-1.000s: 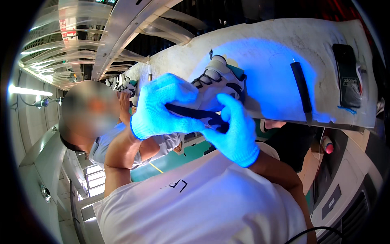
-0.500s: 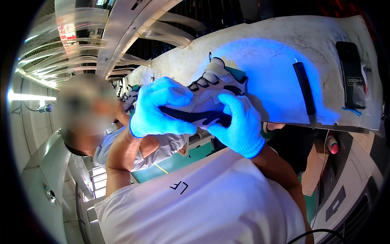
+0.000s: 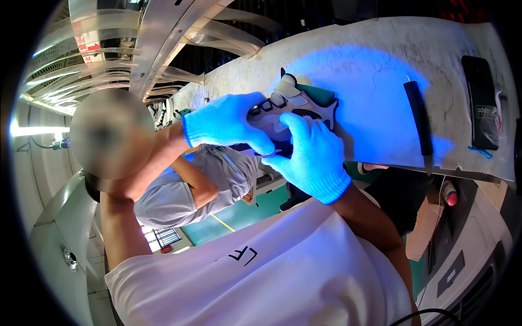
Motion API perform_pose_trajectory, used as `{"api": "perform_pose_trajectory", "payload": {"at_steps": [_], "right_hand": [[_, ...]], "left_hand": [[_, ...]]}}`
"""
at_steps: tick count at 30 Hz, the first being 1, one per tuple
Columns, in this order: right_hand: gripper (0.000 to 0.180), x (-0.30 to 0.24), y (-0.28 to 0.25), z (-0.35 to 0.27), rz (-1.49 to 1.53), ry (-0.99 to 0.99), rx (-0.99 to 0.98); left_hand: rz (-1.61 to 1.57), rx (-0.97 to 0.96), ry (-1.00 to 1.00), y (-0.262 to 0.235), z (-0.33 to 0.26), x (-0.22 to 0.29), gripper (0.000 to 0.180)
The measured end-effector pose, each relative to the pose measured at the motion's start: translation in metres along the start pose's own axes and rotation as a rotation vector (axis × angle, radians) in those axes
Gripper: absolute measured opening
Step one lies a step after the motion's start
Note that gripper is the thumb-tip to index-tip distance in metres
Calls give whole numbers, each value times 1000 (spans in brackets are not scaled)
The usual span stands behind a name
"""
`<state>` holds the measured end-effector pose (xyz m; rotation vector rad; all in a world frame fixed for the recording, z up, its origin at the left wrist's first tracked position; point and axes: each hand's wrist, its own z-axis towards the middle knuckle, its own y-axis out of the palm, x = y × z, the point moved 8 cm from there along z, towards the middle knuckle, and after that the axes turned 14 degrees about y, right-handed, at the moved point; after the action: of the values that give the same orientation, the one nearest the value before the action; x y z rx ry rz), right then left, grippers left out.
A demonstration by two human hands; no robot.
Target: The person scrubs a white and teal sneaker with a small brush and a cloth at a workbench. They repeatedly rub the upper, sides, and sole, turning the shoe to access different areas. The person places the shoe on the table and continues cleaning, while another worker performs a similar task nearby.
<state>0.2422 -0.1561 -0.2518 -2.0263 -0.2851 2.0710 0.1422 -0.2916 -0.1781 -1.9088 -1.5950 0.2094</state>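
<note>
A grey and white sneaker (image 3: 291, 98) with dark patches and a green piece at its collar is between my gloved hands, above the worktable's near edge. My left hand (image 3: 228, 122) is closed around the toe end, fingers over the lace area and thumb along the near side. On the near side of the shoe, my right hand (image 3: 315, 157) grips the middle and sole edge, its fingertips on the side of the upper. Both gloves look bright blue under the light. The toe and much of the sole are hidden by my hands.
A black-handled pointed tool (image 3: 417, 117) lies right of the blue-lit patch on the pale worktable (image 3: 375, 35). Farther right is a flat black case or phone (image 3: 478, 103) beside clear plastic. Other shoes (image 3: 159, 115) and a co-worker (image 3: 174, 193) are at the left.
My left hand has shifted up over the toe and lace area, its wrist turning. The shoe has tilted, showing less of its sole. My right hand has moved slightly up and left.
</note>
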Motion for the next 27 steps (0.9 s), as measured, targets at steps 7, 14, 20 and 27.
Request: {"api": "perform_pose_trajectory", "payload": {"at_steps": [7,14,20,27], "right_hand": [[91,-7,5,0,-33,-47,40],[97,3,-32,-47,264,30,78],[91,2,-29,-59,85,-171,110],[83,9,-30,-47,71,-113,136]], "left_hand": [[193,104,-75,-1,4,8,94],[82,141,432,-1,-76,82,103],[230,339,645,18,-79,61,84],[186,189,673,17,-70,53,76]]}}
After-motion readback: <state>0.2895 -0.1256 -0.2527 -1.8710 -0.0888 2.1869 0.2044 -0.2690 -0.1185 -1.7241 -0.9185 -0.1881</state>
